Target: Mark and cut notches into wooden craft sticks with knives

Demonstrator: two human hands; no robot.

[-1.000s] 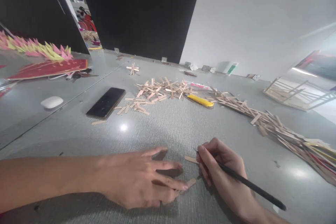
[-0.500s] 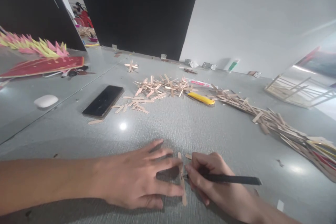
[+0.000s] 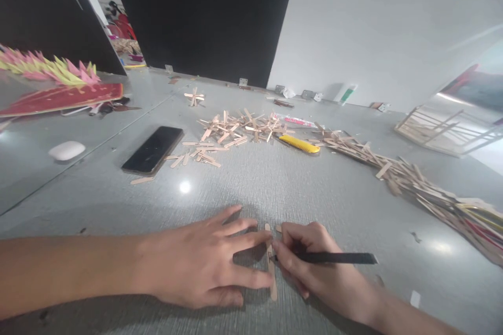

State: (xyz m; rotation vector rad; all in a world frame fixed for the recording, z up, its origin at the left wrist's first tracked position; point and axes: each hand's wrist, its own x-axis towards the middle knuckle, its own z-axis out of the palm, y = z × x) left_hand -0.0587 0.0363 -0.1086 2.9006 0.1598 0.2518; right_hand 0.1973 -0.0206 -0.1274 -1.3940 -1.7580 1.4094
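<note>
My left hand (image 3: 204, 264) lies flat on the grey table (image 3: 275, 188), fingers spread, fingertips pressing on a wooden craft stick (image 3: 271, 272) that points away from me. My right hand (image 3: 314, 267) holds a black pen (image 3: 338, 258) sideways, its tip touching the stick about midway. A second short stick piece (image 3: 279, 229) lies just behind my right hand's knuckles.
Farther back lie a black phone (image 3: 153, 149), a heap of craft sticks (image 3: 236, 133), a yellow utility knife (image 3: 299, 143) and a long pile of sticks (image 3: 408, 183) on the right. A stick frame (image 3: 444, 131) stands far right; a white case (image 3: 66, 150) and coloured paper (image 3: 58, 86) lie left.
The stick turned from lying slanted under my left fingers to pointing away from me. My right hand swung the pen from slanting to sideways and brought its tip onto the stick.
</note>
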